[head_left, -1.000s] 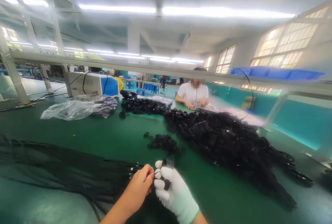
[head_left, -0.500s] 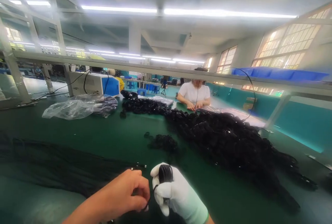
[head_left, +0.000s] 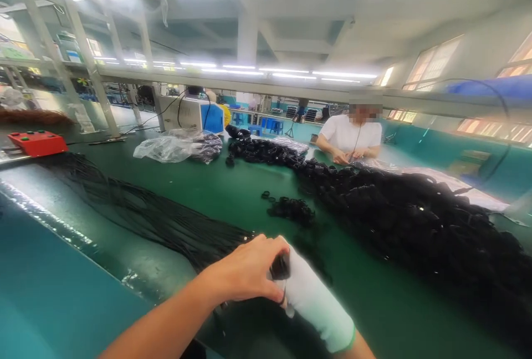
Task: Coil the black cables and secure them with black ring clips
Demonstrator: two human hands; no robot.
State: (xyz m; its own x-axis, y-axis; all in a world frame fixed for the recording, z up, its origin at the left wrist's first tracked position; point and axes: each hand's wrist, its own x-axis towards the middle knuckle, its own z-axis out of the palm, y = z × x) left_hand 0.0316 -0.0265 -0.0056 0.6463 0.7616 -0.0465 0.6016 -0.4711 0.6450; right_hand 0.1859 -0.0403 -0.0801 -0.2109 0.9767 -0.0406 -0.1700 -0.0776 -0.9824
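Both hands meet over the green table [head_left: 199, 181] near the bottom centre. My bare left hand [head_left: 253, 270] curves its fingers and thumb around a black coiled cable [head_left: 280, 266]. My right hand [head_left: 305, 287], in a white glove, is behind and right of the coil; its fingers are mostly hidden by my left hand. Long straight black cables [head_left: 153, 212] run across the table up to my left hand. Beyond the hands lies a small pile of black rings [head_left: 293, 210].
A big heap of black coiled cables [head_left: 394, 220] covers the right side. Clear plastic bags [head_left: 170, 147], a white-and-blue machine [head_left: 189, 115] and a red button box [head_left: 38, 142] stand left. A person in white [head_left: 351, 134] works across the table.
The view has turned left, bringing the red box into sight. My left hand has come over to my right hand and now closes around the coil, hiding the gloved fingers.
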